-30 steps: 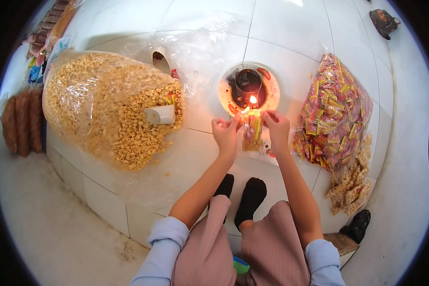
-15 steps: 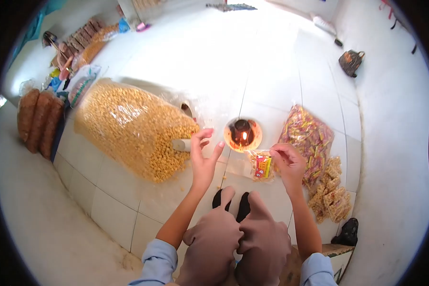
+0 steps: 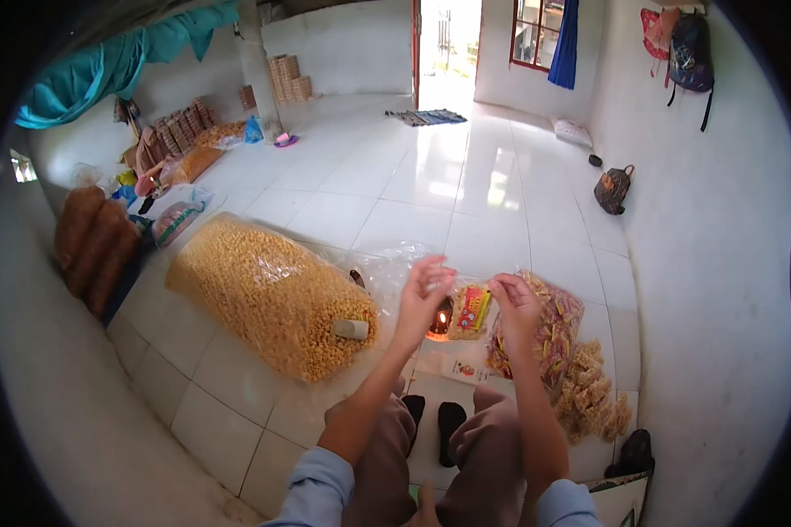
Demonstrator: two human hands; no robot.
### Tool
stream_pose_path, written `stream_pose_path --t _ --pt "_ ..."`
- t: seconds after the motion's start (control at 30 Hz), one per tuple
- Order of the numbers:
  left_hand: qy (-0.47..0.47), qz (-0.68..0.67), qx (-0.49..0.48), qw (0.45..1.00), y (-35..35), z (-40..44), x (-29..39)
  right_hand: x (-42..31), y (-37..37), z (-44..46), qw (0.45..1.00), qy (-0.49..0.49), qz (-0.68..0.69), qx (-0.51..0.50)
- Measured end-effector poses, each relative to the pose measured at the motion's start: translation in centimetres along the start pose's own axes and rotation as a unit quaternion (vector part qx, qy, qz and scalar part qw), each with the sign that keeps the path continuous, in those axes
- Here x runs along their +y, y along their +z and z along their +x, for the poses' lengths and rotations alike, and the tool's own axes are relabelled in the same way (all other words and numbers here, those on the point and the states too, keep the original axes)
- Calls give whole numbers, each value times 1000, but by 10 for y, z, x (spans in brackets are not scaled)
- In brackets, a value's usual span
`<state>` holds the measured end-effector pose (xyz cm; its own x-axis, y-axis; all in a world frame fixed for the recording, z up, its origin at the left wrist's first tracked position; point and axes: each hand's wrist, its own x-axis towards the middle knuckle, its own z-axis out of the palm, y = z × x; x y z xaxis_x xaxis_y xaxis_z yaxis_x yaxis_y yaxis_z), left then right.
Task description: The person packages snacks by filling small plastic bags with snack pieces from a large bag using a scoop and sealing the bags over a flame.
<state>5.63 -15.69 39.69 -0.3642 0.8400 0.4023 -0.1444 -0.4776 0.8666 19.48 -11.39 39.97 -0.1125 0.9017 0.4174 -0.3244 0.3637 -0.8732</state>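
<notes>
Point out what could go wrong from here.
The packet in the right hand appears close to the flame, so its plastic could melt. The left hand, also apparently near, might get burned. The large bag lies open, so a knock could spill snack pieces.

The left hand (image 3: pixel 424 297) and snack packet (image 3: pixel 472 313) partly hide the lit lamp (image 3: pixel 441 328); the right hand (image 3: pixel 518 306) covers part of the sachet bag (image 3: pixel 558 318). The bottom edge crops both sleeves (image 3: pixel 318 483).

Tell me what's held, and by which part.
A packet, by its top corner, in the right hand; whether the left hand grips it can't be told.
</notes>
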Motion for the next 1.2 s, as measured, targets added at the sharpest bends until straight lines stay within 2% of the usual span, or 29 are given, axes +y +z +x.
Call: stream_pose_path --t 0.03,0.1,0.13,0.17,0.23,0.3,0.37,0.57,0.63,0.67,0.73,0.77,0.83,0.93,0.97,1.03,1.17,1.2 --pt "7 0 -1 1000 0 -2 -4 5 2 1 1000 -6 1 -3" --pt "-72 -58 21 995 -6 -1 -26 15 4 2 999 16 29 22" --pt "-38 -76 91 992 -10 0 -36 19 4 2 999 11 32 31" --pt "-36 -78 87 992 -16 0 -47 24 2 1 999 8 32 33" --pt "-95 34 176 979 -25 -1 -52 35 -3 -1 998 19 18 55" --pt "-84 26 153 984 -20 -3 -53 45 -5 -3 998 31 15 56" --pt "-77 -9 -10 997 -12 -8 -48 54 -4 -5 997 51 11 58" --pt "-80 -26 70 994 -4 -9 -57 53 8 -4 997 36 27 63" --pt "-67 -17 77 995 -1 -7 -55 42 15 -1 1000 15 4 6" --pt "-46 5 73 996 -1 -7 -56 49 11 2 1000 19 5 9" --pt "-29 30 68 997 -1 -6 -59 61 1 7 993 46 -82 -78" --pt "-32 35 72 996 0 -6 -60 67 -3 6 993 49 -81 -76" --pt "-37 39 74 996 2 -6 -61 64 -4 6 993 100 61 21" --pt "-47 28 99 994 8 -5 -59 49 -6 9 991 86 81 67" --pt "-55 7 101 993 12 -5 -59 53 -11 7 991 85 81 69" --pt "-66 -15 96 993 22 -5 -61 58 -25 4 992 92 -62 -59" --pt "-121 -40 104 986 43 -7 -74 57 -49 6 989 145 -18 -11" --pt "-135 -64 117 982 55 -7 -80 57 -56 7 988 150 33 20"
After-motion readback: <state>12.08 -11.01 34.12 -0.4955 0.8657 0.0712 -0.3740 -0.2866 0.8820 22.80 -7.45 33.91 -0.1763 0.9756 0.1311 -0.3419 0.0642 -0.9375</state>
